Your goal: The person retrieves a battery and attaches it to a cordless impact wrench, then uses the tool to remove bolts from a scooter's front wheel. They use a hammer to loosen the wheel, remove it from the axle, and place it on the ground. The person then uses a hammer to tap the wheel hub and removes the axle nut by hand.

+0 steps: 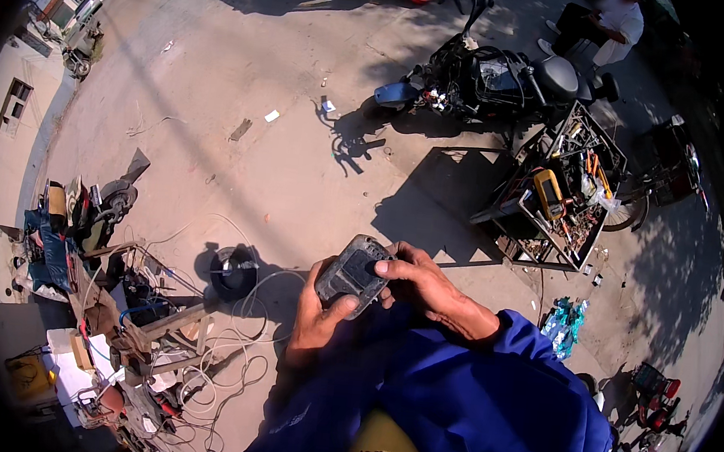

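Observation:
A worn, dark grey handheld device with a black panel (349, 272), perhaps a phone, is held at chest height in front of my blue jacket. My left hand (315, 317) grips its lower left side, thumb along the bottom corner. My right hand (429, 292) holds the right side, its thumb resting on the upper right of the face. The fingers behind the device are mostly hidden. Below, on the ground to the left, a dark round tyre-like object (233, 275) lies among pale hoses or cables.
A metal tool cart (589, 242) holding a yellow meter (548, 193) stands right, beside a partly dismantled scooter (495, 83). A person in white (616, 29) sits behind it. Cluttered wooden framework, cables and parts (172, 330) fill the lower left. More parts (653, 393) lie lower right.

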A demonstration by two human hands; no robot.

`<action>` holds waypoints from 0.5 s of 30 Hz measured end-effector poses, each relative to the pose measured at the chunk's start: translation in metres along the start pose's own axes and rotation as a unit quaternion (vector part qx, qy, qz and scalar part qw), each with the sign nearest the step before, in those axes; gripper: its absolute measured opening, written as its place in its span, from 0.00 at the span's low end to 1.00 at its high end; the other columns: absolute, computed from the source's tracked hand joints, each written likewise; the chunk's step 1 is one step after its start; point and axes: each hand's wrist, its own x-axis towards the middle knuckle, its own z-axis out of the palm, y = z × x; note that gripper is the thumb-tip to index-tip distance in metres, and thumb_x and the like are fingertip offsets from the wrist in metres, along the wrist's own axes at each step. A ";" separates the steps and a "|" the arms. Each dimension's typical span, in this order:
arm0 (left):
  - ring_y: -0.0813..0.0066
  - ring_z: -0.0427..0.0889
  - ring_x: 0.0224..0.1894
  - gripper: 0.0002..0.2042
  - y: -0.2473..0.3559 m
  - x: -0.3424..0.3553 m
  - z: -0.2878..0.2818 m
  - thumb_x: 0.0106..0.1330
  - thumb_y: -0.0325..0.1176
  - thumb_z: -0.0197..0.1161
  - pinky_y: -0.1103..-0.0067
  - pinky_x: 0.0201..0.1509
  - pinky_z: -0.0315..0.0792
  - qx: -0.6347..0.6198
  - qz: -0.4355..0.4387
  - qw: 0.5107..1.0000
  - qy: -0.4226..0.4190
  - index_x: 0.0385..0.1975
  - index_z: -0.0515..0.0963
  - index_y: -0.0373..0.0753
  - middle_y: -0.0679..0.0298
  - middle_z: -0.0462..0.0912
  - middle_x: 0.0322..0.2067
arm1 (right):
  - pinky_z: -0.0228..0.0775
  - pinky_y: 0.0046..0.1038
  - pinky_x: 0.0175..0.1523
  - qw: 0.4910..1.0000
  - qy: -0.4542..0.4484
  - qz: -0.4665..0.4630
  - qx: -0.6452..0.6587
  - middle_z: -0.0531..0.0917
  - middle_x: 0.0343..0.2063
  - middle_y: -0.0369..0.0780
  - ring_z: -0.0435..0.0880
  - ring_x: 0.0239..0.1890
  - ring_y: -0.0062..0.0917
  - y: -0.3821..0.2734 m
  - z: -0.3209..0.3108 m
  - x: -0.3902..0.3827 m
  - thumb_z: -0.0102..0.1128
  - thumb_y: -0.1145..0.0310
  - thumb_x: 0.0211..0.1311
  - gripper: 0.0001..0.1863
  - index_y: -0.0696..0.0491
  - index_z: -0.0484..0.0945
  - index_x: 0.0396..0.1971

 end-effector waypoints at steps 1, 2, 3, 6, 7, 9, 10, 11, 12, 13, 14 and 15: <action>0.70 0.81 0.56 0.39 0.004 0.018 -0.002 0.65 0.44 0.77 0.72 0.63 0.75 -0.030 0.014 0.999 0.029 0.68 0.66 0.30 0.55 0.81 0.56 | 0.80 0.28 0.36 0.999 -0.015 0.010 -0.033 0.81 0.33 0.46 0.83 0.30 0.27 -0.029 0.007 0.018 0.77 0.53 0.62 0.34 0.68 0.71 0.50; 0.70 0.82 0.55 0.40 0.011 0.033 -0.005 0.63 0.42 0.77 0.72 0.62 0.76 -0.043 0.038 0.997 0.055 0.70 0.65 0.30 0.56 0.81 0.55 | 0.80 0.29 0.36 0.997 -0.038 0.017 -0.061 0.81 0.33 0.46 0.83 0.31 0.27 -0.053 0.012 0.042 0.77 0.53 0.62 0.36 0.68 0.71 0.51; 0.67 0.82 0.56 0.44 0.012 0.047 -0.013 0.62 0.42 0.78 0.70 0.63 0.76 -0.055 0.044 0.995 0.075 0.72 0.60 0.30 0.53 0.79 0.57 | 0.81 0.29 0.35 0.994 -0.061 0.021 -0.087 0.80 0.33 0.46 0.84 0.31 0.27 -0.069 0.017 0.066 0.78 0.53 0.61 0.37 0.69 0.70 0.52; 0.60 0.78 0.61 0.54 0.009 0.094 -0.045 0.57 0.47 0.80 0.64 0.64 0.75 0.017 0.147 0.979 0.140 0.76 0.51 0.31 0.48 0.71 0.62 | 0.81 0.30 0.33 0.988 -0.122 0.036 -0.082 0.81 0.32 0.47 0.84 0.30 0.28 -0.094 0.028 0.135 0.79 0.52 0.61 0.41 0.72 0.68 0.55; 0.59 0.77 0.62 0.59 0.011 0.108 -0.053 0.53 0.51 0.83 0.64 0.65 0.75 0.027 0.113 0.974 0.193 0.77 0.48 0.32 0.49 0.69 0.63 | 0.81 0.30 0.32 0.989 -0.122 0.038 -0.076 0.81 0.32 0.47 0.84 0.29 0.28 -0.099 0.031 0.158 0.80 0.51 0.60 0.42 0.71 0.68 0.55; 0.57 0.76 0.63 0.64 0.016 0.152 -0.075 0.50 0.56 0.84 0.63 0.65 0.75 0.090 0.146 0.956 0.237 0.78 0.46 0.32 0.48 0.68 0.65 | 0.80 0.29 0.32 0.989 -0.124 0.052 -0.061 0.80 0.32 0.46 0.84 0.29 0.27 -0.120 0.036 0.197 0.80 0.51 0.59 0.41 0.70 0.68 0.54; 0.53 0.73 0.69 0.61 0.016 0.175 -0.089 0.50 0.56 0.83 0.60 0.70 0.72 0.107 0.161 0.953 0.233 0.77 0.50 0.34 0.48 0.67 0.68 | 0.79 0.29 0.32 0.990 -0.123 0.042 -0.053 0.80 0.31 0.45 0.83 0.28 0.26 -0.128 0.036 0.220 0.79 0.49 0.60 0.40 0.68 0.69 0.53; 0.53 0.72 0.69 0.64 0.018 0.198 -0.101 0.48 0.52 0.86 0.59 0.71 0.71 0.148 0.170 0.949 0.222 0.79 0.45 0.35 0.48 0.63 0.70 | 0.79 0.28 0.32 0.992 -0.112 0.036 -0.040 0.80 0.31 0.45 0.83 0.28 0.26 -0.140 0.033 0.243 0.79 0.48 0.60 0.40 0.68 0.70 0.52; 0.53 0.71 0.69 0.64 0.030 0.223 -0.108 0.47 0.49 0.86 0.59 0.71 0.70 0.134 0.158 0.958 0.199 0.78 0.46 0.35 0.49 0.62 0.71 | 0.79 0.28 0.32 0.994 -0.103 0.030 -0.024 0.80 0.31 0.44 0.82 0.28 0.25 -0.147 0.033 0.269 0.78 0.47 0.60 0.40 0.68 0.70 0.52; 0.53 0.73 0.67 0.61 0.042 0.250 -0.127 0.49 0.44 0.86 0.60 0.69 0.72 0.198 0.155 0.951 0.182 0.77 0.48 0.34 0.48 0.65 0.67 | 0.79 0.28 0.32 0.995 -0.098 0.025 -0.003 0.79 0.31 0.44 0.82 0.27 0.25 -0.160 0.039 0.295 0.77 0.46 0.61 0.40 0.67 0.70 0.51; 0.53 0.75 0.65 0.57 0.046 0.284 -0.141 0.51 0.40 0.85 0.62 0.67 0.73 0.256 0.160 0.939 0.166 0.75 0.49 0.32 0.47 0.69 0.64 | 0.78 0.27 0.32 0.994 -0.098 0.036 -0.024 0.79 0.31 0.43 0.81 0.27 0.24 -0.183 0.038 0.321 0.76 0.45 0.61 0.39 0.67 0.72 0.49; 0.54 0.77 0.62 0.54 0.053 0.307 -0.150 0.53 0.35 0.85 0.63 0.65 0.75 0.310 0.158 0.925 0.150 0.74 0.51 0.31 0.46 0.72 0.60 | 0.77 0.27 0.31 0.997 -0.073 0.031 -0.021 0.79 0.31 0.42 0.81 0.27 0.24 -0.199 0.039 0.339 0.76 0.45 0.61 0.37 0.65 0.73 0.47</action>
